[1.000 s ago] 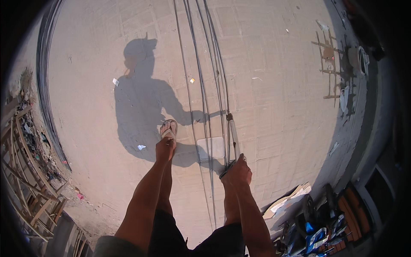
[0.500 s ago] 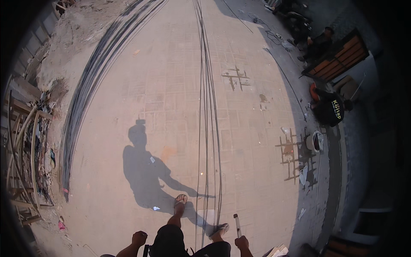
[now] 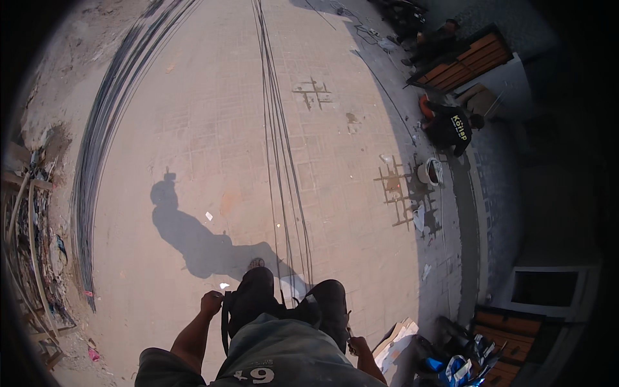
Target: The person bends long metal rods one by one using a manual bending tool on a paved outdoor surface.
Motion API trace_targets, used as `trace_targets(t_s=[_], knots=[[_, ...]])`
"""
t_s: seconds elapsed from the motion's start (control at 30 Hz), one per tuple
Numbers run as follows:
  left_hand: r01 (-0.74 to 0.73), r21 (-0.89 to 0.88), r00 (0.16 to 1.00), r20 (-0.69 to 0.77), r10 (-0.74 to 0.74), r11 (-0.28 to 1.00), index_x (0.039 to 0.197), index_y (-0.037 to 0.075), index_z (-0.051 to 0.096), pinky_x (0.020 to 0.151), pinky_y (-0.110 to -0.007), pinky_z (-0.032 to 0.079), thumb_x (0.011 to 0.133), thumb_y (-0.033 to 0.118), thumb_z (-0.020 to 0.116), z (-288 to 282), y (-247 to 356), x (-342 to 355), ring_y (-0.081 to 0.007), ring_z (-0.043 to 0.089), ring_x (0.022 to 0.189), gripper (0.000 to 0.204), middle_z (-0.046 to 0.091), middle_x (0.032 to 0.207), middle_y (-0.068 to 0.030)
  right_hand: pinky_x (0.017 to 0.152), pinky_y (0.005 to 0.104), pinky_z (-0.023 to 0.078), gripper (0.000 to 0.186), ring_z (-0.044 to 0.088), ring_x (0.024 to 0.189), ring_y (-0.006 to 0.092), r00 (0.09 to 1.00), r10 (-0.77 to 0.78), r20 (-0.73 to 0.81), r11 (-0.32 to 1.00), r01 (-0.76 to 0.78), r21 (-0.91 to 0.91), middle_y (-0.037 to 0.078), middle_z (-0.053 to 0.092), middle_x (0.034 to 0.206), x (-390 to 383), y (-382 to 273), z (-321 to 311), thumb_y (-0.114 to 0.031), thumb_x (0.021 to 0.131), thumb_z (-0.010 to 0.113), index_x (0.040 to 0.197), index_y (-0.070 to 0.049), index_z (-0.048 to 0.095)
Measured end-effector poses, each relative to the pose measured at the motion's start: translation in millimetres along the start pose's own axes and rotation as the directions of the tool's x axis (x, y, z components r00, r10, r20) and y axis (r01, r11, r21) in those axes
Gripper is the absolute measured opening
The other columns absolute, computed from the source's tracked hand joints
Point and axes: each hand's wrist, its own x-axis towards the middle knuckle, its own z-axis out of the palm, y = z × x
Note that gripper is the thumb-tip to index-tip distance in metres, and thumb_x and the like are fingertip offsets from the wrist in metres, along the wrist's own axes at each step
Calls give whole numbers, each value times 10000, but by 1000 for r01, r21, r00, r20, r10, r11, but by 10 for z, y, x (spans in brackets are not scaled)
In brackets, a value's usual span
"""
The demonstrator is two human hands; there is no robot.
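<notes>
My left hand (image 3: 211, 302) is closed beside my left thigh, next to a hanging black strap (image 3: 225, 320). Whether anything is inside that fist cannot be seen. Low beside my right thigh, my right hand (image 3: 355, 346) is closed around a short stick-like tool (image 3: 349, 322), mostly hidden now by the hand and leg. Between my knees and beyond, several thin dark rods (image 3: 278, 129) run lengthwise over the paving, apart from both hands. My dark-trousered legs (image 3: 255, 293) are bent, one sandalled foot (image 3: 256, 263) showing past the knee.
A thick bundle of long dark rods (image 3: 97, 168) curves along the left, by rubble and timber scraps (image 3: 42, 258). On the right, a co-worker in black (image 3: 451, 128) crouches near a bucket (image 3: 430, 172) and wet paving. Flattened cardboard (image 3: 396, 345) and a motorbike (image 3: 454, 361) stand near right.
My view has tipped down toward my torso and swung right, so the scene shifts left. My right hand has drawn back beside the thigh, and the tool shows less. My knees are more bent.
</notes>
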Motion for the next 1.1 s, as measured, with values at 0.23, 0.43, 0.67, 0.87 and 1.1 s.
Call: trace_targets(t_s=[0.23, 0.43, 0.67, 0.87, 1.1], knots=[[-96, -212, 988, -138, 67, 973, 973, 11, 728, 661, -368, 568, 838, 244, 685, -81, 890, 632, -235, 712, 651, 273, 727, 777, -145, 376, 346, 337, 206, 445, 400, 174, 999, -35, -4, 978, 36, 204, 30, 461, 555, -82, 77, 152, -103, 906, 610, 727, -55, 520], [-109, 52, 987, -113, 114, 993, 942, 85, 761, 864, -423, 558, 798, 361, 718, -102, 1144, 1022, -332, 709, 934, 314, 746, 950, -150, 373, 353, 340, 192, 447, 398, 178, 991, -123, 46, 961, 107, 256, 31, 460, 554, 18, -576, 126, -87, 901, 597, 729, -52, 521], [-145, 134, 986, -64, 155, 980, 991, 93, 749, 910, -418, 544, 817, 383, 700, 315, 1832, 1173, -332, 690, 1002, 342, 740, 1008, -137, 368, 360, 343, 175, 449, 396, 182, 977, -206, 57, 948, 185, 258, 33, 459, 552, 390, -1297, -370, -68, 896, 582, 732, -48, 521], [-123, 26, 962, -241, 126, 992, 982, 107, 768, 901, -418, 548, 819, 381, 705, 713, 2152, 1088, -327, 703, 974, 325, 748, 972, -137, 364, 367, 345, 163, 451, 393, 185, 972, -212, 99, 946, 179, 270, 34, 458, 551, 830, -1768, -855, -53, 891, 569, 735, -45, 522], [11, 255, 999, -52, 3, 967, 1012, 97, 766, 723, -378, 587, 829, 395, 706, 1407, 2503, 612, -250, 726, 749, 355, 745, 849, -127, 360, 375, 348, 151, 454, 391, 189, 979, -162, 123, 926, 107, 362, 36, 457, 550, 1484, -1869, -1519, -34, 885, 554, 738, -42, 522]])
